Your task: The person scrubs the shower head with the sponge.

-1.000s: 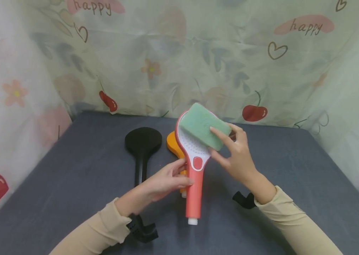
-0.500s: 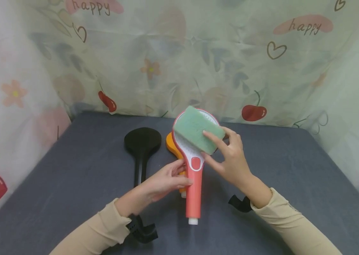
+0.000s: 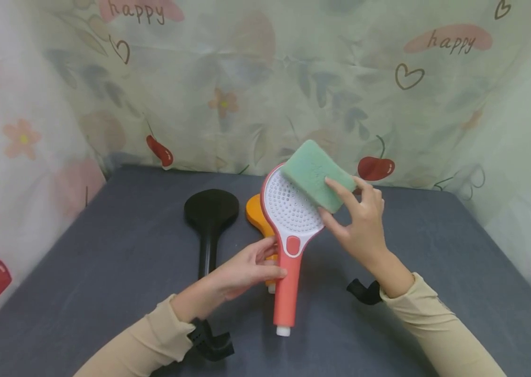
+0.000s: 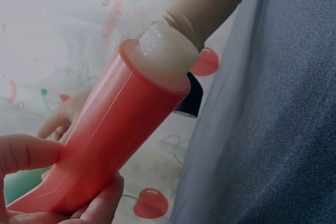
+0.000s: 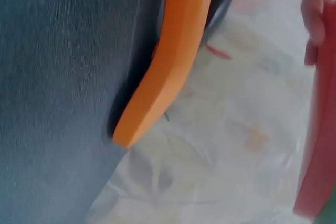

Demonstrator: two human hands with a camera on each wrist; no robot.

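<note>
My left hand point(image 3: 246, 267) grips the coral-red handle of a shower head point(image 3: 289, 209), which is held up with its white nozzle face toward me. In the left wrist view, thumb and fingers wrap the red handle point(image 4: 115, 124), and its white threaded end point(image 4: 168, 51) points up. A light green sponge point(image 3: 319, 175) is pinched between the thumb and fingers of my right hand point(image 3: 360, 225). It overlaps the upper right part of the nozzle face; whether it touches there I cannot tell. The right wrist view has only the sponge's corner point(image 5: 328, 211) at its lower right.
An orange shower head point(image 3: 257, 212) lies on the dark grey table point(image 3: 119, 272), partly hidden behind the red one and the left hand. Left of it lies a black shower head point(image 3: 211, 209). A patterned curtain point(image 3: 176, 78) stands behind the table.
The sponge first went down and left across the nozzle face, then up and right, uncovering most of the nozzles. The left hand stays nearly in place; the shower head tilts slightly.
</note>
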